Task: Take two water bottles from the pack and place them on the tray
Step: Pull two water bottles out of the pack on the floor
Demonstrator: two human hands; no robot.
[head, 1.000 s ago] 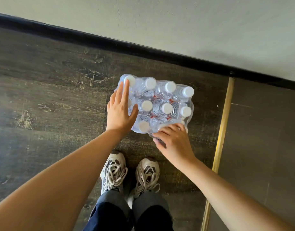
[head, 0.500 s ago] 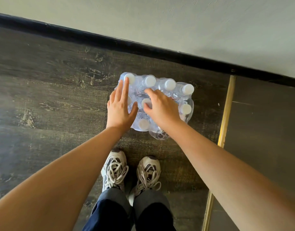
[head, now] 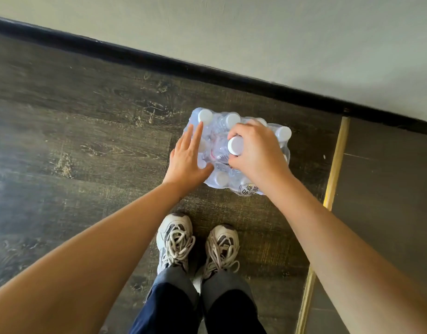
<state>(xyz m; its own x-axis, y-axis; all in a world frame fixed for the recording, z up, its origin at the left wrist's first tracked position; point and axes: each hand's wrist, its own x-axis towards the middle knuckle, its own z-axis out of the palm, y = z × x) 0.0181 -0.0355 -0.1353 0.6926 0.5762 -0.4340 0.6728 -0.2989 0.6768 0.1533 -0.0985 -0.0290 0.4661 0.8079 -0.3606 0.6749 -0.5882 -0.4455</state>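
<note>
Dark wood-grain floor (head: 87, 145) beside a pale wall carries the shrink-wrapped pack of clear white-capped water bottles (head: 243, 184). Half a second ago the right hand (head: 258, 153) was reaching in — now one bottle (head: 235, 145) is gripped and raised, the first extraction under way; the left hand (head: 188, 157) is pressed flat, fingers spread, on the pack. No tray is visible.
</note>
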